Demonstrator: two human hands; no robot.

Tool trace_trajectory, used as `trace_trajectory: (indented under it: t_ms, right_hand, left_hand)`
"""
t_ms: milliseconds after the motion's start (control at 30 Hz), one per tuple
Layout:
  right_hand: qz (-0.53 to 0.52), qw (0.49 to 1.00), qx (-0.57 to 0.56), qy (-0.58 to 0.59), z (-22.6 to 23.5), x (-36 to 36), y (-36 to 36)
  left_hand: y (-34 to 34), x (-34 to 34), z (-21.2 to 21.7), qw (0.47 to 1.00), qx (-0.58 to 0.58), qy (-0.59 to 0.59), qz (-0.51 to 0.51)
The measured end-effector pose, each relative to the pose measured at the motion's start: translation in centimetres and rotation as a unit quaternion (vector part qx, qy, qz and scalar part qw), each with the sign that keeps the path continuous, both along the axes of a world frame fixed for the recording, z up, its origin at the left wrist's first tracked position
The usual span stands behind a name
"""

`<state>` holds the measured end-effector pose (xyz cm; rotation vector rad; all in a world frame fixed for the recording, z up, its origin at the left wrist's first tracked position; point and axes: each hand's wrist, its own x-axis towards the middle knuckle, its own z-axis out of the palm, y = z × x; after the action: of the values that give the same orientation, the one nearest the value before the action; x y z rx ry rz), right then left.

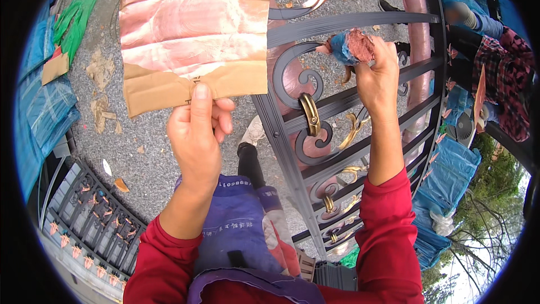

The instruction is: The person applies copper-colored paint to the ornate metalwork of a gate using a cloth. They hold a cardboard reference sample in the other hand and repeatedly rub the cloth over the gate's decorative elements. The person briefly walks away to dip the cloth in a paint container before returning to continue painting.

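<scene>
Cardboard sheet, brown at its edges and smeared pink-white across its middle, is held up in front of me by my left hand; the thumb presses its lower edge against my curled fingers, which are closed tightly on it. To its right stands a black wrought-iron gate with scrollwork, some curls painted gold, such as a gold ring near the centre. My right hand is raised against the gate's upper bars, its fingers clenched round a blue rag stained reddish-brown, the wad touching a scroll. Below, grey gravel ground shows scraps of torn cardboard. At far left lie blue plastic sheeting and a green bag; a second gate panel with pink-tipped ornaments lies flat at lower left. More blue wrapping sits beyond the gate at right. A purple apron with a line of pale print hangs over my front. Another person in a plaid shirt is at the upper right.
</scene>
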<state>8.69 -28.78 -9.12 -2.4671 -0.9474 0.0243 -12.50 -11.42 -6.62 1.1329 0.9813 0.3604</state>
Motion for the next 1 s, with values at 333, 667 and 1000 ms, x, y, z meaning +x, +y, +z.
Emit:
trace_trajectory:
  t_ms: [333, 667, 1000]
  right_hand:
    - [0.015, 0.994, -0.109, 0.01, 1.8, 1.6, -0.8]
    - [0.006, 0.992, -0.057, 0.115, 1.7, 2.5, -1.5]
    - [0.026, 0.992, -0.074, 0.1, 2.5, 3.5, -2.4]
  left_hand:
    - [-0.8, 0.4, 0.3, 1.0, -0.013, -0.005, 0.001]
    - [-2.7, 1.9, -0.1, 0.999, -0.028, -0.022, -0.026]
    - [-4.3, 2.9, -0.2, 0.999, -0.024, -0.02, -0.038]
